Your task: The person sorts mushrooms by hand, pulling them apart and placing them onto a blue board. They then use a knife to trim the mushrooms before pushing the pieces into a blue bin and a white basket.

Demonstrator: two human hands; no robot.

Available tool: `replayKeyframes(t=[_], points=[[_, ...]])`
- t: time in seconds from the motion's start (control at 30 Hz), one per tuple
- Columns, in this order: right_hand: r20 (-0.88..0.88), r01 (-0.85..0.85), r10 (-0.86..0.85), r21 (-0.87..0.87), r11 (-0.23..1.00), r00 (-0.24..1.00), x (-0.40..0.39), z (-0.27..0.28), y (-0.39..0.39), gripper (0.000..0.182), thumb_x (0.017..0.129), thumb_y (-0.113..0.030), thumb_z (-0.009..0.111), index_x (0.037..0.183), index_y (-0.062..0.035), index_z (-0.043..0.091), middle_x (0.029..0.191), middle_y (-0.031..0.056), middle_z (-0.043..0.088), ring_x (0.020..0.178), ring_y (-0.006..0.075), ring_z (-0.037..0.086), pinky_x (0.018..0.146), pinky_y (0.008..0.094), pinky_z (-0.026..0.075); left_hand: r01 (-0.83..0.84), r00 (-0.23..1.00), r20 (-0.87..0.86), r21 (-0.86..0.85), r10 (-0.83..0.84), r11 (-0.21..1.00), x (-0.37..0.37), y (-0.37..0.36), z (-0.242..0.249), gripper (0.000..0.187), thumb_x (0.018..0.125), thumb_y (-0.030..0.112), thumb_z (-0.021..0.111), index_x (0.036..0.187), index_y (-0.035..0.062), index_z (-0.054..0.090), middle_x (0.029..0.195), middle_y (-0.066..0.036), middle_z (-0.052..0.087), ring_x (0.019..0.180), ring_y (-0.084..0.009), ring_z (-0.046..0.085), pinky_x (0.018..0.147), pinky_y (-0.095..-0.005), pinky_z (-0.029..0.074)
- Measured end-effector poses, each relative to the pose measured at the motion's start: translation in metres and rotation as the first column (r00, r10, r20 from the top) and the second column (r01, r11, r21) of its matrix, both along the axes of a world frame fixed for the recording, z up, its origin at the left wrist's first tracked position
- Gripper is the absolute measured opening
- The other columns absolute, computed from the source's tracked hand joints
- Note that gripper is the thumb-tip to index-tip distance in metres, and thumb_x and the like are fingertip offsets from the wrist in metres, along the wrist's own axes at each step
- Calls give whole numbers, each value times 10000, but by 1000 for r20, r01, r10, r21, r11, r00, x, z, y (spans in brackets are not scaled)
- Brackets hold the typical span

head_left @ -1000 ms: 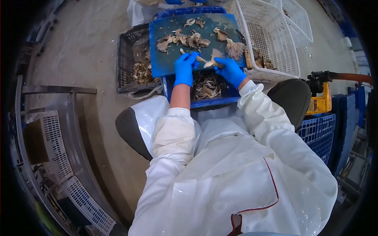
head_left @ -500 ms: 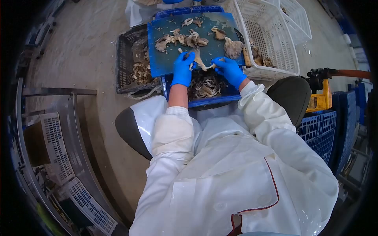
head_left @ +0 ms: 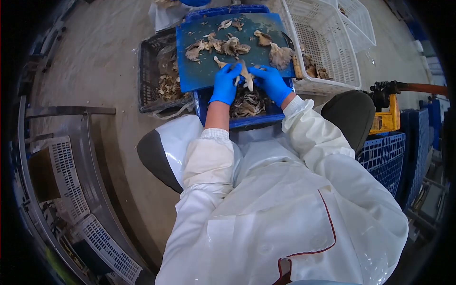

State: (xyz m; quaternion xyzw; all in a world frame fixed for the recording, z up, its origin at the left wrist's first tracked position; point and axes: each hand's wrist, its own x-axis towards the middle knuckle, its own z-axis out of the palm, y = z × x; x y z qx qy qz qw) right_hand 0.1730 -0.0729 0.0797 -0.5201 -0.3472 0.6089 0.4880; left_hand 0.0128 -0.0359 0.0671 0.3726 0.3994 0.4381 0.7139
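Note:
Over the near edge of a blue-green cutting board (head_left: 199,78), my left hand (head_left: 225,85) in a blue glove is closed on a pale oyster mushroom (head_left: 247,78). My right hand (head_left: 271,82), also gloved in blue, has its fingers curled in against the other side of the mushroom; its fingertips are partly hidden. Below both hands, a blue crate (head_left: 242,122) holds torn mushroom strips (head_left: 247,103). More mushroom clusters (head_left: 230,46) lie across the board, with a broad grey-brown cap (head_left: 280,56) at the right. A knife's wooden handle (head_left: 297,67) rests by the board's right edge.
To the left stands a black crate (head_left: 148,97) with mushroom scraps. At right is a white perforated crate (head_left: 349,61) with some mushrooms inside. Beyond the board, another person's blue-gloved hand (head_left: 194,2) shows. A metal frame (head_left: 90,137) is at left, blue pallets (head_left: 387,152) at right.
My hands have drawn closer together around the mushroom. The right hand has moved left, and the pale strip seen at its fingertips before is no longer distinct.

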Motion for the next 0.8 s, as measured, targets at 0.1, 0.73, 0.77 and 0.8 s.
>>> replayKeyframes(t=[0.1, 0.73, 0.77, 0.8], points=[[-41, 23, -21, 66, 998, 999, 12, -14, -5, 101, 781, -161, 634, 835, -81, 604, 724, 5, 563, 658, 77, 514, 573, 194, 395, -71, 997, -5, 178, 73, 981, -13, 7, -2, 263, 860, 214, 558, 991, -14, 533, 803, -69, 555, 684, -141, 520, 639, -241, 444], [-438, 106, -189, -208, 972, 879, 27, -21, -2, 145, 794, -174, 592, 876, -58, 621, 772, 11, 569, 734, 100, 525, 628, 225, 420, -115, 993, 18, 146, 113, 983, -9, 5, 7, 313, 765, 29, 609, 1071, 21, 543, 874, -93, 597, 776, -152, 572, 670, -274, 474], [-440, 83, -171, -214, 973, 882, 33, -23, -3, 142, 793, -173, 593, 875, -60, 621, 771, 12, 569, 728, 99, 524, 631, 224, 420, -147, 987, 87, 134, 137, 980, -18, 12, -1, 305, 774, 30, 595, 1073, 17, 539, 869, -93, 592, 790, -164, 573, 692, -282, 472], [-442, 58, -152, -219, 974, 884, 35, -23, -4, 139, 792, -172, 595, 873, -62, 621, 770, 13, 568, 723, 99, 524, 634, 222, 419, -180, 975, 155, 118, 161, 976, -22, 15, 0, 298, 783, 30, 581, 1076, 14, 535, 864, -93, 587, 805, -177, 575, 714, -290, 471]])
